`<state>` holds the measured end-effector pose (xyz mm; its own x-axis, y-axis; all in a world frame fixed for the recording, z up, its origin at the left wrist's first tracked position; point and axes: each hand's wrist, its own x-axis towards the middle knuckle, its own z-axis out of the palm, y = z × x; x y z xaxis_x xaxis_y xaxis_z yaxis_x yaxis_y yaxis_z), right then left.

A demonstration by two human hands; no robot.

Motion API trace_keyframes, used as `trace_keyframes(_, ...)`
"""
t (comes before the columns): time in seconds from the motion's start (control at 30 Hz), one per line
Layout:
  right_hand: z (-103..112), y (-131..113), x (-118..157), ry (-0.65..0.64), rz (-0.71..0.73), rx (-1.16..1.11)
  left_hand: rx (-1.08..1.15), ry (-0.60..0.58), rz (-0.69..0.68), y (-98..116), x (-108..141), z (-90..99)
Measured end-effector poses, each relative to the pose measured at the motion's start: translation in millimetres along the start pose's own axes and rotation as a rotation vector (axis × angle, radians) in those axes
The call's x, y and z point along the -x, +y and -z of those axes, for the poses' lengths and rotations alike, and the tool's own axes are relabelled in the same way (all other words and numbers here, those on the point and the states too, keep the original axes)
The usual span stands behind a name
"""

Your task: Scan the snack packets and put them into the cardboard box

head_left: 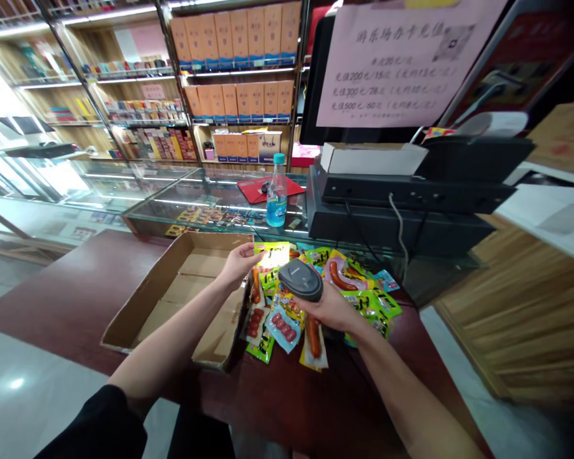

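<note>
In my left hand [242, 262] is a yellow-green snack packet [278, 254], gripped by its left end and brightly lit on its face. My right hand [328, 306] is wrapped round a dark grey barcode scanner [300, 279], whose head points toward the packet. Below and around the scanner lies a pile of snack packets, among them a light blue one [283, 328], a pink sausage packet [343, 275] and several green ones [363, 303]. To the left, under my left forearm, sits an open cardboard tray [172, 287] with no packets visible inside.
A bottle with a teal cap [277, 204] and a red folder [251, 190] rest on the glass counter [167, 207] behind. At the right back stand a monitor with a pink paper sign [387, 76] and a dark register [354, 191] with cables. Stocked shelves line the back.
</note>
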<state>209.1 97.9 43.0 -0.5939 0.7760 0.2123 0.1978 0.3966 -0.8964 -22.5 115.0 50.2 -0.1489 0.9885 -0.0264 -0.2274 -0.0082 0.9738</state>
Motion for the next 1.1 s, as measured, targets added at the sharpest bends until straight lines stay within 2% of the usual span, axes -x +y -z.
trace_keyframes(0.23,1,-4,-1,0.028,0.008,-0.035,0.014,-0.038,0.019,-1,1,-1.7)
trace_keyframes(0.37,2,-5,0,0.018,-0.033,-0.002,0.006,-0.040,0.007,-3,0,0.2)
trace_keyframes(0.53,1,-15,0,-0.001,0.007,0.034,-0.028,0.025,-0.065,8,2,10.6)
trace_keyframes(0.6,3,-21,1,-0.008,0.006,0.022,-0.054,0.052,-0.102,20,7,20.8)
trace_keyframes(0.7,9,-28,5,-0.034,-0.091,0.015,-0.123,0.105,-0.154,39,19,47.4)
trace_keyframes(0.83,23,-29,10,-0.053,-0.194,-0.014,-0.282,0.309,-0.299,57,37,89.7)
trace_keyframes(0.9,29,-30,12,-0.040,-0.181,-0.024,-0.349,0.383,-0.349,59,42,100.0)
trace_keyframes(1.0,34,-34,13,-0.026,-0.180,-0.040,-0.388,0.364,-0.367,54,39,89.5)
trace_keyframes(1.1,36,-39,13,0.001,-0.204,-0.052,-0.444,0.243,-0.358,38,26,53.8)
